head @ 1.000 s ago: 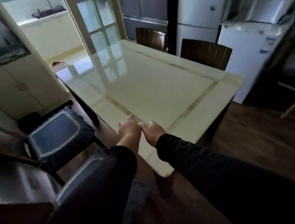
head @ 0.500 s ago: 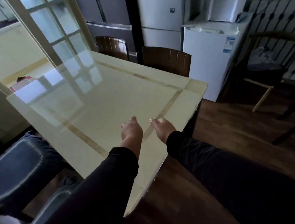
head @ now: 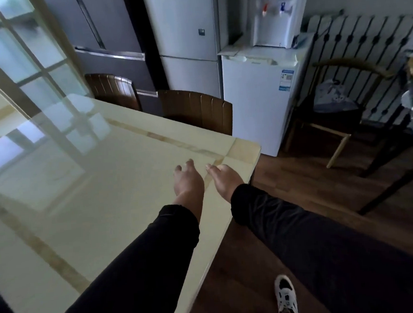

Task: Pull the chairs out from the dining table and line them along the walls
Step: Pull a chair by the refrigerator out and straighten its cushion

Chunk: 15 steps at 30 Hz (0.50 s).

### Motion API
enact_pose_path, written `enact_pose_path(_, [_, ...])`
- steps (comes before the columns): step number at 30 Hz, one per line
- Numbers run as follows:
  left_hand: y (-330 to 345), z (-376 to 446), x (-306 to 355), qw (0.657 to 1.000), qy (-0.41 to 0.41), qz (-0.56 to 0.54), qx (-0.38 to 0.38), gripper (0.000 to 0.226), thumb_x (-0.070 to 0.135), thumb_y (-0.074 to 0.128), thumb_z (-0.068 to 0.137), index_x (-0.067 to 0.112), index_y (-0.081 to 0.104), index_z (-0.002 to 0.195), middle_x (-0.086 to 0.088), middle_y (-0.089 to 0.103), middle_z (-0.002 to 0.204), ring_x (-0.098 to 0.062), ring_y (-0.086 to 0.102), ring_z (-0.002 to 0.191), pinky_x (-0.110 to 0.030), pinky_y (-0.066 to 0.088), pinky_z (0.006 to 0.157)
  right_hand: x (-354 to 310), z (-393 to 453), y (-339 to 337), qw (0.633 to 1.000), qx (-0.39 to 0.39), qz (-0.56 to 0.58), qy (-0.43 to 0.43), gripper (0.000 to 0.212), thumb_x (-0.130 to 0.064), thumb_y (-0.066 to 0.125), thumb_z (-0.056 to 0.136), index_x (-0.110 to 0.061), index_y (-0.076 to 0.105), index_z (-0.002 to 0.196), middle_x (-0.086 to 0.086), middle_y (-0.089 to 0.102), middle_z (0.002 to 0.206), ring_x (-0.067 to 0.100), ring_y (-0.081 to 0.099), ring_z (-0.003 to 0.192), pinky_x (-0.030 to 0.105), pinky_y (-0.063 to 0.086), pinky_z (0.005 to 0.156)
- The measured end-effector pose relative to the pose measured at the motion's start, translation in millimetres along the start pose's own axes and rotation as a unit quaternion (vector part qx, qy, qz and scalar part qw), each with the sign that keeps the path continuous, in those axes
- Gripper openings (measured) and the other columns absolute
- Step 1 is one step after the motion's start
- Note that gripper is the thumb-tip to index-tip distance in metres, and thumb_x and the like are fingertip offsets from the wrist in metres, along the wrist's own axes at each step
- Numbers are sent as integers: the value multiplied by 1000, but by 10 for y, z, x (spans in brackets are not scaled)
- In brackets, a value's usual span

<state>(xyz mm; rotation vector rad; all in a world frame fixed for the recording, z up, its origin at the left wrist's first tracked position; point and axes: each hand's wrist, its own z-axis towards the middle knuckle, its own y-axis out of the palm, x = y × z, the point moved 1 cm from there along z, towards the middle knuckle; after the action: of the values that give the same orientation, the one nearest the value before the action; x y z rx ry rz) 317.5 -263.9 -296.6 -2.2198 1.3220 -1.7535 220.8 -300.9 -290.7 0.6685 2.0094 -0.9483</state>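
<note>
A glossy cream dining table (head: 99, 189) fills the left and middle of the head view. Two dark brown slatted chairs stand tucked at its far side: the nearer chair (head: 197, 110) by the table's right corner, the farther chair (head: 111, 89) to its left. My left hand (head: 187, 180) and my right hand (head: 223, 177) hover side by side over the table's near right corner, fingers loosely apart, holding nothing. Both arms wear black sleeves.
A white small fridge (head: 257, 95) with a water dispenser (head: 275, 12) on top stands right of the chairs. Tall fridges (head: 183, 34) line the back wall. A round-backed armchair (head: 340, 106) sits by the radiator at right. Dark wood floor (head: 302, 193) lies right of the table; my shoe (head: 285, 295) shows below.
The view has swung to the right and moved closer along the table; the blue-cushioned chairs at left have left the frame. My hands have drifted slightly apart, toward the table's right corner.
</note>
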Motion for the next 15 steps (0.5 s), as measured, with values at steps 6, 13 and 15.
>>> enact_pose_path(6, [549,299,550,997,-55,-56,22,50,42,30,99,21,41,143,-8,41,150,-32,42,135,-45,37,109,-183,772,-685,999,-27,-13,-39,63,-49,39,95,-1,52,132,14,58,130,28,52,121,34,39,98])
enact_pose_path(13, [938,719,1019,994,-44,-93,41,51,45,36,97,17,47,137,-11,52,140,-31,50,128,-41,41,103,-496,1580,-1045,995,-63,-10,-73,60,-49,39,96,-3,52,132,14,58,129,29,52,121,35,39,102])
enact_pose_path(15, [982,902,1122,991,-51,-111,61,52,46,38,95,14,50,134,-12,56,135,-32,52,125,-41,43,101,-552,1758,-1055,994,-71,-31,-74,52,-50,38,96,-6,56,116,10,60,111,26,55,106,32,39,90])
